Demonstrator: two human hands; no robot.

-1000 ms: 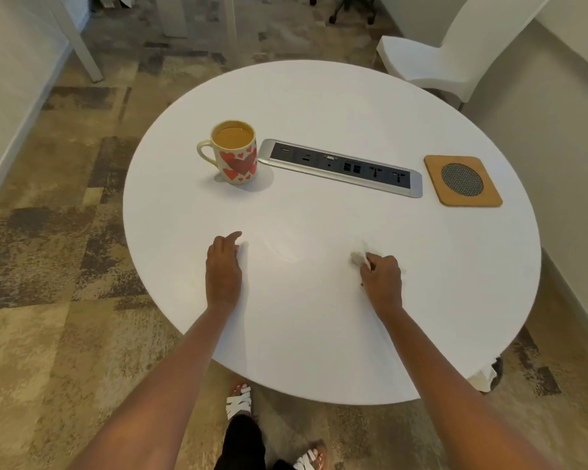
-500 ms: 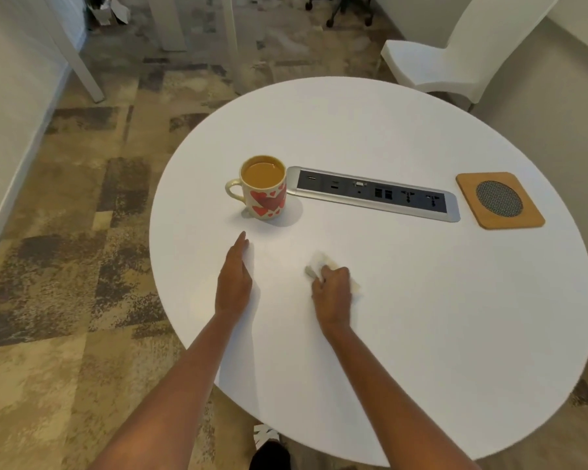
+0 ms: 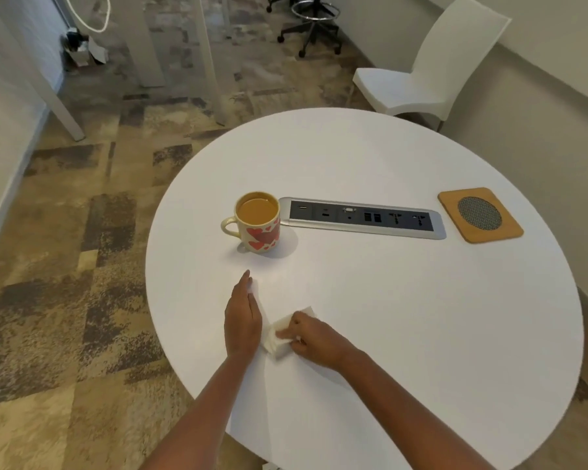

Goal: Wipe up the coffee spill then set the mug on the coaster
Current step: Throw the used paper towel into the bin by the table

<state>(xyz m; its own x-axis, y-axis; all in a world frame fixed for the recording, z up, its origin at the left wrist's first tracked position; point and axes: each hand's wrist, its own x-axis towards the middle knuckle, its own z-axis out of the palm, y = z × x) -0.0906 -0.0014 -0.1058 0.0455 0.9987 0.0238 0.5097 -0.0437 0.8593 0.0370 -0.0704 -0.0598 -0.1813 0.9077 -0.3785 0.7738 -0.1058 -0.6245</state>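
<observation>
A cream mug (image 3: pixel 259 225) with red hearts, full of coffee, stands on the round white table (image 3: pixel 421 317), left of centre. The square cork coaster (image 3: pixel 480 214) lies far to the right, bare. My right hand (image 3: pixel 314 339) grips a crumpled white tissue (image 3: pixel 279 334) and presses it on the tabletop near the front edge. My left hand (image 3: pixel 242 317) rests flat on the table just left of the tissue, fingers straight and pointing toward the mug. No brown spill shows on the white surface.
A silver socket strip (image 3: pixel 365 218) is set into the table between mug and coaster. A white chair (image 3: pixel 421 72) stands behind the table at the right wall. An office stool (image 3: pixel 314 25) and white desk legs (image 3: pixel 143 39) are farther back on the patterned carpet.
My right hand has swept the tissue leftward across the table until it is next to my left hand. The camera view has shifted, so the table sits further right in view.
</observation>
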